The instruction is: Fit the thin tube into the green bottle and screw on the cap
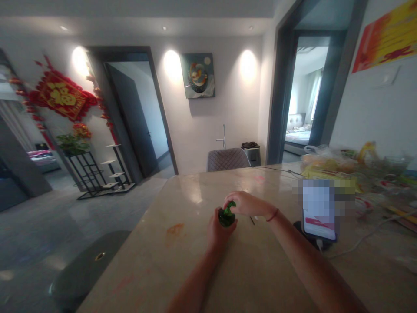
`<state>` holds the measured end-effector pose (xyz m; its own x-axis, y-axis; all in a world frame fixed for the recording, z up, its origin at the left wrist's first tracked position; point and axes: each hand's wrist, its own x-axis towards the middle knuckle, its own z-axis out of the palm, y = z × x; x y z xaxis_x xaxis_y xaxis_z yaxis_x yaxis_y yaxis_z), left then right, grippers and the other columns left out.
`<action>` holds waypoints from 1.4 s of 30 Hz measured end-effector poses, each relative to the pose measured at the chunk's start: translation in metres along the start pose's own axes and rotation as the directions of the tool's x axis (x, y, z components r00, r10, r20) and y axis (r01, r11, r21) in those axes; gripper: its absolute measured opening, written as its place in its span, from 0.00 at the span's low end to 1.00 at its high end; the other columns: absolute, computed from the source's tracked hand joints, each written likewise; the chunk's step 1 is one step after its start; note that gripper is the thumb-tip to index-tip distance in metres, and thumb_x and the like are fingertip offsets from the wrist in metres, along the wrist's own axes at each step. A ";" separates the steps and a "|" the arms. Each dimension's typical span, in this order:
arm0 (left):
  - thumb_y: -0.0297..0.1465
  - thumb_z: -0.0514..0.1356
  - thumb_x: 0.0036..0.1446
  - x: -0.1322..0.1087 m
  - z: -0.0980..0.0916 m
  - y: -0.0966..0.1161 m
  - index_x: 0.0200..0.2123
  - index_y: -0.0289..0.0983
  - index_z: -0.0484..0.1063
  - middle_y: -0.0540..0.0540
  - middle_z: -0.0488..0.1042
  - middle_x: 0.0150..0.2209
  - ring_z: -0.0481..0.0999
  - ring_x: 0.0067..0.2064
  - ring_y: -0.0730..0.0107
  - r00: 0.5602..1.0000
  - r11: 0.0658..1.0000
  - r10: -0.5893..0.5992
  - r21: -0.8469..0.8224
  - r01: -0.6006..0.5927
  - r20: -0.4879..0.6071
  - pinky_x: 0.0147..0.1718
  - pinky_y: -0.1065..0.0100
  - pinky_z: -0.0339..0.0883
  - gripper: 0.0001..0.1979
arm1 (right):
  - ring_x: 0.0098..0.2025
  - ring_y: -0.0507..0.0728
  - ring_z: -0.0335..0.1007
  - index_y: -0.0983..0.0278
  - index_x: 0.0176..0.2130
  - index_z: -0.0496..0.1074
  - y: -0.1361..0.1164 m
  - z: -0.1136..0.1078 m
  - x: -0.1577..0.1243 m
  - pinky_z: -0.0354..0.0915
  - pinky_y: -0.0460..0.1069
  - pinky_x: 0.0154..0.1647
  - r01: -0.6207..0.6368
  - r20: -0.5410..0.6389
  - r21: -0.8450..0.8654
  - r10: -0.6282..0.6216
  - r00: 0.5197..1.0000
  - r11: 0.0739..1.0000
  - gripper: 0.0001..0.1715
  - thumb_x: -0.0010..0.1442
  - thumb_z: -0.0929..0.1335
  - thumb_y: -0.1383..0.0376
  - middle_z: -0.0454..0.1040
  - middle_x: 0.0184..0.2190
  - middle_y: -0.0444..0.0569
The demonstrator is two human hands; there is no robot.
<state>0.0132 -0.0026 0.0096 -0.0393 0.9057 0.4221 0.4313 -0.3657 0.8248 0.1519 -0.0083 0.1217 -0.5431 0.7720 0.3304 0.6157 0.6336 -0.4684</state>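
My left hand (217, 228) is wrapped round a small dark green round object (226, 218), held low over the table. Its exact kind is too small to make out. From above, my right hand (241, 202) pinches a bright green piece (230, 205) at the top of the round object. The two green things meet or overlap; I cannot tell whether they are joined. A thin dark stick (252, 221) lies on the marble-patterned table (189, 265) beside my right wrist, which wears a thin red cord.
At the right, a phone (319, 217) stands propped up with a white cable (358, 239) plugged in. Bags and other clutter (345, 165) fill the table's far right. A grey quilted chair (228, 159) stands beyond the far edge, and a dark green stool (87, 269) at the left.
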 end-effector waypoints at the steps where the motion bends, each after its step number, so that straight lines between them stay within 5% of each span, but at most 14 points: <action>1: 0.38 0.65 0.35 0.000 0.000 -0.001 0.41 0.41 0.64 0.45 0.72 0.36 0.70 0.39 0.62 1.000 1.000 0.025 0.011 -0.025 -0.003 0.38 0.64 0.62 0.26 | 0.42 0.55 0.68 0.63 0.40 0.73 -0.001 0.001 0.001 0.59 0.46 0.45 -0.017 -0.041 -0.002 0.017 0.999 1.000 0.16 0.50 0.64 0.67 0.74 0.39 0.49; 7: 0.39 0.65 0.37 0.000 -0.003 -0.003 0.45 0.41 0.65 0.44 0.71 0.42 0.69 0.44 0.60 0.989 0.982 0.144 0.118 -0.145 0.018 0.44 0.62 0.61 0.29 | 0.36 0.59 0.69 0.66 0.43 0.69 0.005 0.007 0.003 0.60 0.50 0.37 -0.363 -0.160 -0.174 0.337 0.928 0.915 0.24 0.49 0.67 0.54 0.73 0.33 0.54; 14: 0.42 0.64 0.39 -0.001 -0.004 -0.001 0.45 0.41 0.65 0.44 0.71 0.42 0.70 0.43 0.61 0.989 0.973 0.136 0.183 -0.144 0.056 0.43 0.62 0.62 0.28 | 0.39 0.55 0.68 0.67 0.52 0.59 0.014 0.002 -0.004 0.62 0.47 0.36 -0.131 -0.037 0.104 0.135 0.990 0.986 0.38 0.43 0.71 0.59 0.69 0.44 0.56; 18: 0.41 0.64 0.38 0.000 -0.005 -0.002 0.44 0.41 0.66 0.45 0.72 0.40 0.70 0.42 0.60 0.990 0.977 0.142 0.156 -0.144 0.024 0.42 0.62 0.63 0.27 | 0.30 0.54 0.68 0.69 0.39 0.69 0.015 -0.002 -0.003 0.62 0.48 0.31 -0.295 0.008 0.058 0.295 0.955 0.954 0.21 0.53 0.65 0.55 0.72 0.29 0.52; 20: 0.42 0.64 0.38 0.001 -0.005 -0.003 0.44 0.40 0.65 0.45 0.72 0.39 0.71 0.41 0.61 0.988 0.974 0.151 0.167 -0.152 0.018 0.41 0.63 0.63 0.27 | 0.29 0.54 0.68 0.67 0.38 0.69 0.019 -0.004 -0.004 0.63 0.47 0.31 -0.253 0.058 0.107 0.248 0.967 0.961 0.18 0.53 0.65 0.57 0.72 0.27 0.50; 25: 0.41 0.63 0.39 0.001 -0.004 -0.007 0.45 0.39 0.64 0.45 0.73 0.39 0.71 0.40 0.62 0.978 0.952 0.207 0.231 -0.199 -0.010 0.39 0.63 0.65 0.28 | 0.45 0.56 0.67 0.64 0.50 0.63 0.028 -0.008 -0.009 0.63 0.49 0.43 -0.046 0.011 0.249 0.045 0.999 0.967 0.30 0.48 0.69 0.61 0.68 0.47 0.53; 28: 0.41 0.62 0.39 0.000 -0.003 -0.007 0.45 0.39 0.64 0.45 0.73 0.39 0.72 0.39 0.63 0.971 0.942 0.238 0.247 -0.228 -0.010 0.38 0.63 0.66 0.28 | 0.44 0.58 0.68 0.66 0.52 0.62 0.023 -0.007 -0.009 0.64 0.51 0.42 -0.138 -0.072 0.174 0.152 0.986 0.975 0.33 0.49 0.68 0.56 0.66 0.49 0.57; 32: 0.42 0.62 0.40 -0.001 -0.003 -0.006 0.45 0.39 0.64 0.45 0.73 0.39 0.72 0.39 0.64 0.970 0.939 0.244 0.253 -0.235 -0.005 0.38 0.64 0.66 0.27 | 0.31 0.56 0.69 0.69 0.43 0.69 0.011 -0.006 -0.007 0.64 0.50 0.34 -0.264 -0.064 0.006 0.264 0.962 0.964 0.25 0.49 0.68 0.56 0.73 0.32 0.53; 36: 0.42 0.62 0.40 0.000 -0.003 -0.007 0.46 0.39 0.63 0.45 0.73 0.39 0.72 0.39 0.65 0.971 0.940 0.241 0.251 -0.231 -0.010 0.38 0.64 0.66 0.28 | 0.31 0.52 0.68 0.66 0.36 0.71 0.007 -0.007 -0.009 0.62 0.45 0.32 -0.096 -0.034 0.002 0.096 0.995 0.995 0.15 0.45 0.69 0.67 0.72 0.32 0.48; 42: 0.43 0.62 0.40 0.000 -0.001 -0.009 0.46 0.39 0.64 0.46 0.73 0.40 0.72 0.40 0.65 0.971 0.941 0.239 0.245 -0.232 0.000 0.38 0.65 0.66 0.28 | 0.31 0.50 0.66 0.65 0.36 0.70 0.016 -0.008 -0.010 0.61 0.44 0.33 0.059 -0.019 0.052 -0.058 0.998 0.997 0.18 0.42 0.66 0.75 0.70 0.33 0.46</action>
<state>0.0080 0.0008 0.0026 0.0655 0.7919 0.6071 0.6363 -0.5018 0.5859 0.1714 -0.0057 0.1173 -0.5671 0.7346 0.3725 0.5523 0.6747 -0.4898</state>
